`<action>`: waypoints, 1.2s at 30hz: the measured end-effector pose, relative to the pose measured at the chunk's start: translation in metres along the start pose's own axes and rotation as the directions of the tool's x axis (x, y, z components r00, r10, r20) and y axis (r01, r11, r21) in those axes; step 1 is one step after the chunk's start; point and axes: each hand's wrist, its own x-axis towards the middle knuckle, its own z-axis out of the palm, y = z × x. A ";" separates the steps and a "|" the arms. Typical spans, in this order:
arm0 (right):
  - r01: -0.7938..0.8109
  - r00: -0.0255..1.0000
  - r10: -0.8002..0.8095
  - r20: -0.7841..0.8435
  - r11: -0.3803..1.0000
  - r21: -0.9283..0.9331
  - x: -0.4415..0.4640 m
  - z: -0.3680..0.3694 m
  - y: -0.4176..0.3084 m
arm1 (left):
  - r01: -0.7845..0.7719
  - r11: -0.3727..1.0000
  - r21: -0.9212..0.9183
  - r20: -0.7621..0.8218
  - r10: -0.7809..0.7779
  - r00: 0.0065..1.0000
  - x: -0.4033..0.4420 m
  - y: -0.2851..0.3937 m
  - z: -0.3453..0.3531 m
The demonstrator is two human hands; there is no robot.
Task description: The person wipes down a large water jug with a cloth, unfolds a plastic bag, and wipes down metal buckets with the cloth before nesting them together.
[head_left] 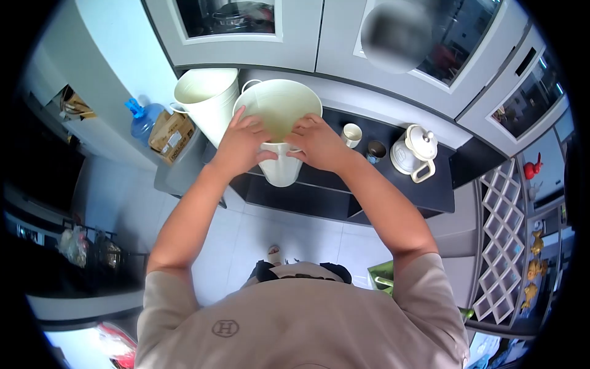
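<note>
A tall cream bucket [284, 167] with a loop handle stands over the dark counter in front of me, its wide mouth facing up. My left hand [244, 142] grips the near rim on the left, fingers over the edge inside and thumb outside. My right hand [318, 142] holds the same rim on the right, its thumb also on the outer wall. The fingertips are partly hidden inside the bucket. A second cream bucket [212, 114] leans just left of it, apart from both hands.
On the dark counter [424, 194] to the right are a white mug [351, 134], a dark cup [375, 151] and a cream lidded pitcher [415, 151]. At left sit a cardboard box [173, 136] and a blue water jug [145, 121]. Grey cabinets [301, 37] hang above.
</note>
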 end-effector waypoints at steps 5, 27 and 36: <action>-0.271 0.933 0.270 -0.238 0.962 0.030 -0.010 -0.003 0.007 | 0.052 0.999 -0.007 0.031 -0.051 0.998 0.015 -0.012 0.010; -0.072 0.460 0.882 -0.106 0.156 0.985 -0.099 0.083 0.037 | 0.220 0.966 0.134 -0.085 -0.210 0.974 0.060 0.050 0.038; -0.076 0.890 0.296 -0.346 0.846 0.529 -0.071 0.024 -0.006 | 0.678 0.690 -0.252 -0.312 -0.722 0.618 0.040 0.127 0.006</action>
